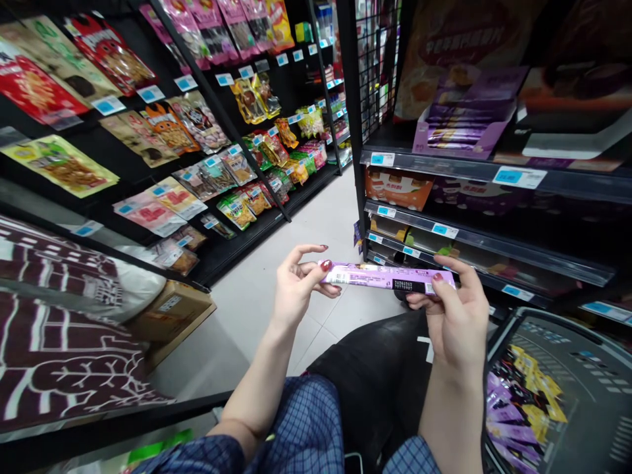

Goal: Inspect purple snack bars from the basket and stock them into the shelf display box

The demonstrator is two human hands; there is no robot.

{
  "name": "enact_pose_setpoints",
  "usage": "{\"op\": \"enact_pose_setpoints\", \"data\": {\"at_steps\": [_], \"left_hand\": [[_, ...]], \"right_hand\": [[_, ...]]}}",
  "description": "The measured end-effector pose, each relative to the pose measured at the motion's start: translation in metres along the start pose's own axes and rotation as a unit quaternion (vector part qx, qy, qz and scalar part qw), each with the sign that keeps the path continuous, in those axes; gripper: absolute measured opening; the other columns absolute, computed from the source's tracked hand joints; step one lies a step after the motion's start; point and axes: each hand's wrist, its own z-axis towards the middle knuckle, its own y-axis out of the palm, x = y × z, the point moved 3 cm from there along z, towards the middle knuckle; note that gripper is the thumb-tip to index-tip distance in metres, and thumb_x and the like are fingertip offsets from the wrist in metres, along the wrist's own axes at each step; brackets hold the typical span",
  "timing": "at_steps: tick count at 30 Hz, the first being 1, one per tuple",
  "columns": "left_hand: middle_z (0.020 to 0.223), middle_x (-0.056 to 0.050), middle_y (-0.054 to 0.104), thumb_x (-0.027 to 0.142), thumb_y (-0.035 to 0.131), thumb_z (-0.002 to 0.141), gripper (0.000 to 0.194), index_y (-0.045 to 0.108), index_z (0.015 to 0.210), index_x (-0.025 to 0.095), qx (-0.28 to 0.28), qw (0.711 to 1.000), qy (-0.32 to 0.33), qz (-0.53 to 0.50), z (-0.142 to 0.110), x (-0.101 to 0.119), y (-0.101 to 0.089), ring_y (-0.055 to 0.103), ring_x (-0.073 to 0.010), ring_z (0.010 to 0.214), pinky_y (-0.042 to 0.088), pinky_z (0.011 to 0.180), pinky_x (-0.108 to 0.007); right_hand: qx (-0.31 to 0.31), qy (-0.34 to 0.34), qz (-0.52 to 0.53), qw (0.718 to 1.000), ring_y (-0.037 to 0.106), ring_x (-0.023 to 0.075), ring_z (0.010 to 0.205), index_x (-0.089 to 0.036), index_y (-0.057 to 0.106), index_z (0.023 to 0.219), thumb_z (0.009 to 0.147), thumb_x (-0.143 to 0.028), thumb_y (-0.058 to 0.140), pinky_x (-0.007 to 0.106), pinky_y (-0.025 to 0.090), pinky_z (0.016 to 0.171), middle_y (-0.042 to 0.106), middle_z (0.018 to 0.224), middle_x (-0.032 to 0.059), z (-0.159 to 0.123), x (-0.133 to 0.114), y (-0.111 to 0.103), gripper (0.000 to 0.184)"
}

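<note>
A long, slim purple snack packet (pixel 380 276) is stretched level between my two hands, its printed side with a barcode and a black panel facing up. My left hand (pixel 301 280) pinches its left end between thumb and fingers. At the other end, my right hand (pixel 451 299) grips it with the thumb on top and fingers beneath. On the shelf ahead, an open purple display box (pixel 461 125) holds several similar purple packets. To my lower right stands a grey shopping basket (pixel 587 408), with purple and yellow packets (pixel 526 401) lying in it.
Dark shelving with price tags (pixel 518 176) rises on the right. Bagged snacks (pixel 113 52) hang on racks along the left. A cardboard box (pixel 170 309) and a brown-and-white patterned bag (pixel 74 349) are at the lower left. Pale floor tiles (pixel 316 224) run between the shelves.
</note>
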Motion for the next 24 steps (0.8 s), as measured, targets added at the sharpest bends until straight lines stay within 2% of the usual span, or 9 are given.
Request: {"op": "enact_pose_setpoints", "data": {"at_steps": [5,15,20,24], "left_hand": [[0.053,0.000,0.066,0.029,0.071,0.070,0.023,0.064,0.082,0.012,0.018,1.000,-0.013,0.005,0.002,-0.005,-0.003,0.063,-0.0149,0.040,0.054,0.039,-0.021],[0.054,-0.002,0.067,0.028,0.072,0.069,0.023,0.069,0.081,0.009,0.034,0.999,-0.034,-0.012,0.004,-0.007,-0.007,0.063,-0.0149,0.041,0.056,0.042,-0.023],[0.067,-0.004,0.071,0.031,0.074,0.069,0.024,0.069,0.083,0.012,0.032,0.999,0.003,-0.012,0.005,-0.006,-0.009,0.065,-0.0139,0.046,0.058,0.047,-0.024],[0.076,-0.005,0.073,0.032,0.074,0.071,0.024,0.070,0.086,0.013,0.026,0.998,0.054,-0.014,0.004,-0.005,-0.011,0.069,-0.0172,0.056,0.061,0.052,-0.027]], "right_hand": [[-0.023,0.004,-0.010,1.000,0.064,0.0137,0.044,-0.019,0.062,0.088,0.080,-0.024,0.062,0.023,0.055,0.045,0.064,0.056,-0.0015,-0.001,0.001,0.001,0.009],[-0.040,0.007,-0.019,0.999,0.065,0.0136,0.046,-0.018,0.063,0.088,0.078,-0.029,0.065,0.024,0.056,0.048,0.067,0.058,0.0000,-0.004,-0.001,0.003,0.015],[-0.034,-0.004,-0.039,0.999,0.066,0.0143,0.049,-0.020,0.064,0.091,0.077,-0.027,0.067,0.027,0.058,0.051,0.067,0.066,-0.0002,-0.004,0.000,0.003,0.016],[-0.038,-0.016,-0.045,0.998,0.067,0.0158,0.051,-0.023,0.061,0.102,0.077,-0.028,0.069,0.029,0.059,0.053,0.067,0.070,-0.0003,-0.004,0.000,0.003,0.027]]}}
